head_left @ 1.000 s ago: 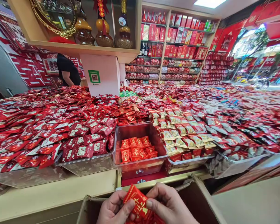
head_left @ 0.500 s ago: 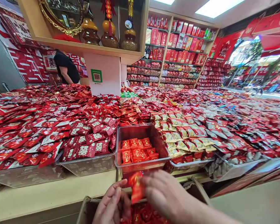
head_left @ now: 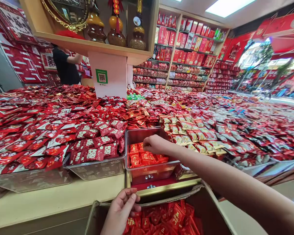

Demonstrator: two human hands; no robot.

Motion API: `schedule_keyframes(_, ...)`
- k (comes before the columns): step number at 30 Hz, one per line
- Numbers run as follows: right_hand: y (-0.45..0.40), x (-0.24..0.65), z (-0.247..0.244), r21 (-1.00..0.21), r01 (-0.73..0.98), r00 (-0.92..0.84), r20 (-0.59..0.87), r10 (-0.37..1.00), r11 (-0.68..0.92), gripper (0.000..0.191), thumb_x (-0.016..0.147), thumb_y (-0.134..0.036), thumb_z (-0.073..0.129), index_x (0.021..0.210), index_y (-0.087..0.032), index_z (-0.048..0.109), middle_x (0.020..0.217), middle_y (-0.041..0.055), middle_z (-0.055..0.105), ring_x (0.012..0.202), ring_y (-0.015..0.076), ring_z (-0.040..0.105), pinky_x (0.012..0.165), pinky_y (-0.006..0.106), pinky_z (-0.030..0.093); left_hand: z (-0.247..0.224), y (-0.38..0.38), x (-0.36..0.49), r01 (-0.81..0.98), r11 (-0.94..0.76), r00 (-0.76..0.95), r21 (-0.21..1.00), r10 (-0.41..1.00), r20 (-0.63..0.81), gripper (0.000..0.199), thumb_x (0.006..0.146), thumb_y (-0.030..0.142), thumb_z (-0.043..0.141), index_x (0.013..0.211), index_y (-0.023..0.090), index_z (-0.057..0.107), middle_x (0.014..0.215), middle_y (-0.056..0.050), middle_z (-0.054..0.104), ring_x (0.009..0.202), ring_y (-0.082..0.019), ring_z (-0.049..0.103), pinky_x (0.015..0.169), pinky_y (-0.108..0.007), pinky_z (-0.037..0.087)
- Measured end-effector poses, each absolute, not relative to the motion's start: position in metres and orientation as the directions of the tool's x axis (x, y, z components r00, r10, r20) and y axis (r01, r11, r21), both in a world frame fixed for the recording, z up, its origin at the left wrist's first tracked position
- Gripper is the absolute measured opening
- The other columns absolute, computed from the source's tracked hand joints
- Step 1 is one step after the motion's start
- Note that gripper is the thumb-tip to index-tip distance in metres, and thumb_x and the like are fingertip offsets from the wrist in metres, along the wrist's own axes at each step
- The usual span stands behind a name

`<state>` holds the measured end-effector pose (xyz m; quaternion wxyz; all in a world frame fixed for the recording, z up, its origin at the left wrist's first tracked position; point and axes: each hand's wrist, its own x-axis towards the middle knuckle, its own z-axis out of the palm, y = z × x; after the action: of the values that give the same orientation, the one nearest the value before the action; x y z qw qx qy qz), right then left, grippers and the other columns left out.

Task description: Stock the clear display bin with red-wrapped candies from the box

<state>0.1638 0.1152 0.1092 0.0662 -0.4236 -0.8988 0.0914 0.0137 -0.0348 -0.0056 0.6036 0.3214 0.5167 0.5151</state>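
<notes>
My right hand (head_left: 154,144) reaches into a clear plastic bin (head_left: 152,173), low over red candy packets (head_left: 147,159) with gold lettering. Its fingers curl downward, and whatever they hold is hidden beneath them. Closer to me, my left hand (head_left: 124,207) is at the far rim of an open cardboard box (head_left: 93,217). Thumb and fingers there are pinched together; I cannot make out anything between them. Loose red packets (head_left: 178,217) with gold lettering fill the box below and beside that hand.
Dark red packets (head_left: 98,143) are heaped in the bin to the left, cream-and-red ones (head_left: 201,133) to the right. A white post with a QR code (head_left: 102,77) rises behind under a display shelf (head_left: 88,44). A person in black (head_left: 65,67) stands at the back left.
My right hand has moved forward from above the box into the clear bin. The red packet seen beside it earlier is out of sight. My left hand stays pinched near the rim.
</notes>
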Motion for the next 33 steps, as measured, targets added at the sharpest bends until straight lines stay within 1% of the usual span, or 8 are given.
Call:
schedule_keyframes(4, 0.115, 0.143, 0.104, -0.195, 0.763, -0.646, -0.275, 0.712, 0.616, 0.025, 0.064, -0.026, 0.059, 0.085, -0.013, 0.065, 0.077, 0.0046, 0.065, 0.066, 0.0139, 0.056, 0.053, 0.020, 0.036, -0.005, -0.033, 0.014, -0.261, 0.259, -0.050, 0.930, 0.958, -0.281, 0.025, 0.060, 0.034, 0.065, 0.076, 0.016, 0.060, 0.060, 0.002, 0.061, 0.045, -0.008, 0.054, 0.043, -0.016, 0.035)
schedule_keyframes(7, 0.115, 0.129, 0.094, -0.088, 0.744, -0.640, -0.382, 0.667, 0.663, 0.028, 0.063, -0.025, 0.060, 0.087, -0.013, 0.066, 0.078, 0.0067, 0.065, 0.065, 0.0159, 0.056, 0.051, 0.022, 0.036, -0.005, -0.033, 0.013, -0.244, 0.256, -0.032, 0.935, 0.962, -0.272, 0.024, 0.061, 0.034, 0.064, 0.076, 0.016, 0.059, 0.060, 0.003, 0.060, 0.044, -0.007, 0.054, 0.044, -0.016, 0.035)
schedule_keyframes(11, 0.114, 0.126, 0.085, -0.033, 0.722, -0.654, -0.360, 0.665, 0.691, 0.022, 0.064, -0.021, 0.057, 0.083, -0.013, 0.067, 0.078, 0.0074, 0.065, 0.068, 0.0163, 0.057, 0.053, 0.021, 0.037, -0.005, -0.033, 0.010, -0.205, 0.268, 0.040, 0.941, 0.963, -0.265, 0.025, 0.063, 0.035, 0.064, 0.078, 0.016, 0.059, 0.062, 0.002, 0.061, 0.047, -0.009, 0.055, 0.048, -0.019, 0.038)
schedule_keyframes(16, 0.120, 0.139, 0.087, -0.193, 0.776, -0.626, -0.344, 0.700, 0.600, 0.020, 0.064, -0.021, 0.057, 0.081, -0.015, 0.066, 0.072, 0.0023, 0.064, 0.062, 0.0118, 0.054, 0.049, 0.018, 0.036, -0.010, -0.030, 0.008, -0.165, 0.263, 0.050, 0.950, 0.965, -0.259, 0.028, 0.063, 0.039, 0.064, 0.079, 0.016, 0.059, 0.063, 0.002, 0.061, 0.047, -0.010, 0.055, 0.047, -0.019, 0.037)
schedule_keyframes(20, 0.124, 0.141, 0.084, -0.208, 0.786, -0.617, -0.343, 0.709, 0.583, 0.027, 0.065, -0.028, 0.057, 0.087, -0.014, 0.065, 0.079, 0.0036, 0.064, 0.067, 0.0128, 0.055, 0.051, 0.018, 0.036, -0.014, -0.029, 0.007, -0.143, 0.265, 0.074, 0.954, 0.964, -0.257, 0.028, 0.065, 0.039, 0.062, 0.081, 0.016, 0.058, 0.064, 0.002, 0.061, 0.049, -0.010, 0.056, 0.047, -0.019, 0.038)
schedule_keyframes(26, 0.120, 0.128, 0.072, -0.115, 0.755, -0.639, -0.346, 0.687, 0.645, 0.023, 0.065, -0.026, 0.055, 0.083, -0.015, 0.066, 0.078, 0.0049, 0.065, 0.068, 0.0148, 0.056, 0.052, 0.020, 0.036, -0.015, -0.029, 0.006, -0.138, 0.259, 0.075, 0.956, 0.965, -0.250, 0.029, 0.066, 0.040, 0.061, 0.082, 0.016, 0.058, 0.064, 0.002, 0.060, 0.048, -0.010, 0.055, 0.049, -0.019, 0.039)
schedule_keyframes(30, 0.128, 0.137, 0.079, -0.287, 0.758, -0.652, -0.321, 0.687, 0.585, 0.026, 0.064, -0.029, 0.059, 0.085, -0.015, 0.065, 0.076, 0.0019, 0.064, 0.067, 0.0121, 0.055, 0.052, 0.017, 0.036, -0.016, -0.030, 0.007, -0.132, 0.234, 0.073, 0.963, 0.971, -0.226, 0.029, 0.064, 0.040, 0.062, 0.080, 0.016, 0.059, 0.062, 0.002, 0.060, 0.047, -0.010, 0.054, 0.049, -0.020, 0.039)
schedule_keyframes(33, 0.141, 0.149, 0.091, -0.370, 0.816, -0.542, -0.229, 0.808, 0.443, 0.029, 0.067, -0.034, 0.058, 0.089, -0.016, 0.064, 0.079, 0.0001, 0.064, 0.069, 0.0102, 0.055, 0.053, 0.015, 0.038, -0.016, -0.030, 0.008, -0.121, 0.217, 0.073, 0.969, 0.975, -0.210, 0.026, 0.067, 0.038, 0.061, 0.080, 0.016, 0.059, 0.062, 0.002, 0.059, 0.047, -0.010, 0.055, 0.049, -0.020, 0.039)
